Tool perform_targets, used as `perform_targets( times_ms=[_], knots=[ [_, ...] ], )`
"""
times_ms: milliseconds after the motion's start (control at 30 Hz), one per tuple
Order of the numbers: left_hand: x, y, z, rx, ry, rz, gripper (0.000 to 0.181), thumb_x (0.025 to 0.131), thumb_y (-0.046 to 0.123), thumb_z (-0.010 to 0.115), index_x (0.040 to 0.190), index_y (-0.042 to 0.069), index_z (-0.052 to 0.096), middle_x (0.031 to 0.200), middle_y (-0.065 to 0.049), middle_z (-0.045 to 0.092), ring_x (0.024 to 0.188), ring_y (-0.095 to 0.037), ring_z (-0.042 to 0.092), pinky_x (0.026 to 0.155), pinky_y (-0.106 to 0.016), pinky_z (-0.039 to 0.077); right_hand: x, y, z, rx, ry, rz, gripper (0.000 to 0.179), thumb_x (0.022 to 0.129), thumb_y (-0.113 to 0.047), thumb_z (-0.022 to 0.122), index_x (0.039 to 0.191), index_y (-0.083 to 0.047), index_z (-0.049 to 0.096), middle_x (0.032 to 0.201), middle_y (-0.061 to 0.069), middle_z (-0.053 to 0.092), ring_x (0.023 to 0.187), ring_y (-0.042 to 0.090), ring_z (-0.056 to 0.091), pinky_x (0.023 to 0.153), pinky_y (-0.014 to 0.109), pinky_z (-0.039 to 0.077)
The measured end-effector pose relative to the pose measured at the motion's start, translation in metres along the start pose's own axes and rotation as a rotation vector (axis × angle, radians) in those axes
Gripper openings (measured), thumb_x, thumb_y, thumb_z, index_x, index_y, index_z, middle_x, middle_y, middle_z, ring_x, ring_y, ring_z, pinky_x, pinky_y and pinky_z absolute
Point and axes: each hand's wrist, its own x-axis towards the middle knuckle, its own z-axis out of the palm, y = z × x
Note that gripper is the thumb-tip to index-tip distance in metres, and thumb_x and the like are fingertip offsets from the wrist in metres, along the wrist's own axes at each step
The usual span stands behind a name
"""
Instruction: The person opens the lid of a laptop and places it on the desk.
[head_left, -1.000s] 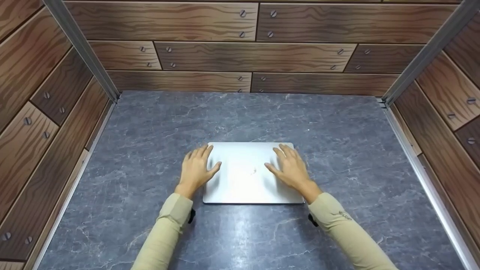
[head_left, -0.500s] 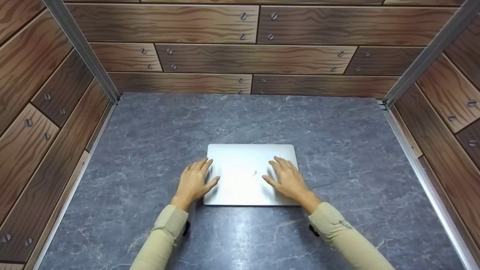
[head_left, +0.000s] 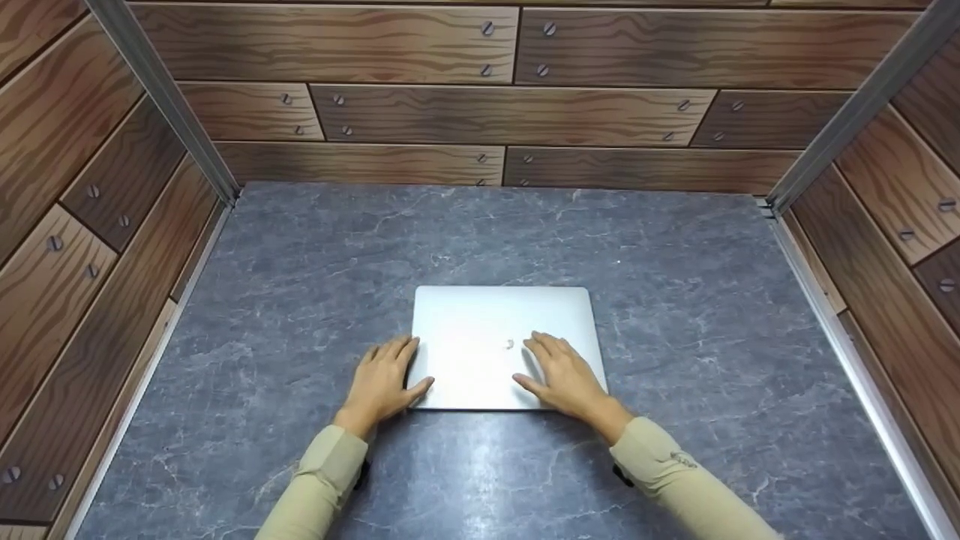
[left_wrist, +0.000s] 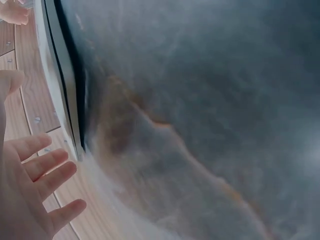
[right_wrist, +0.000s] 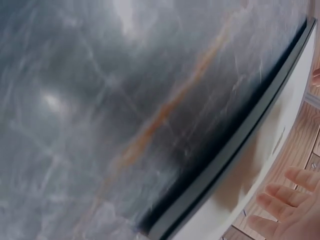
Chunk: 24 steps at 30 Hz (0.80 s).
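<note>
A closed silver laptop lies flat on the dark marbled table, a small shiny logo on its lid. My left hand is at the laptop's front left corner, fingers extended and thumb spread toward the lid. Over the front right part of the lid is my right hand, its fingers also extended and apart. From the left wrist, the laptop's thin side edge shows beside the spread fingers of the left hand. In the right wrist view a gap separates the right hand from the lid.
The marbled tabletop surrounds the laptop. Wood-patterned panels stand at the back and both sides, with grey metal posts at the rear corners. A metal rail runs along the right edge.
Both hands have drawn back toward the person, from near the laptop's far corners to its front part. The right hand has also shifted slightly inward. The laptop stays in place, closed.
</note>
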Motion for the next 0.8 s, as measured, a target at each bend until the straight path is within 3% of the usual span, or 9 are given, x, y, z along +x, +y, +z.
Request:
perform_targets(
  times_ms=[400,800],
  knots=[
    [-0.013,-0.009,0.006,-0.080,-0.105,-0.025,0.098,0.080,0.065,0.062,0.148,0.001,0.034,0.156,-0.018,0.034,0.145,-0.034,0.034,0.120,-0.058,0.026,-0.008,-0.009,0.013,-0.030,-0.054,-0.051,0.069,0.083,-0.047,0.070,0.130,0.000,0.054,0.142,0.020,0.050,0.134,0.038,0.047,0.114,0.055,0.037],
    [-0.018,-0.010,0.007,-0.070,-0.151,-0.013,0.109,0.073,0.067,0.068,0.149,-0.001,0.030,0.158,-0.018,0.031,0.147,-0.034,0.032,0.121,-0.056,0.025,-0.008,-0.012,0.021,-0.120,-0.060,-0.136,0.087,0.077,-0.055,0.073,0.137,0.003,0.047,0.150,0.019,0.043,0.139,0.035,0.042,0.115,0.053,0.037]
  ],
)
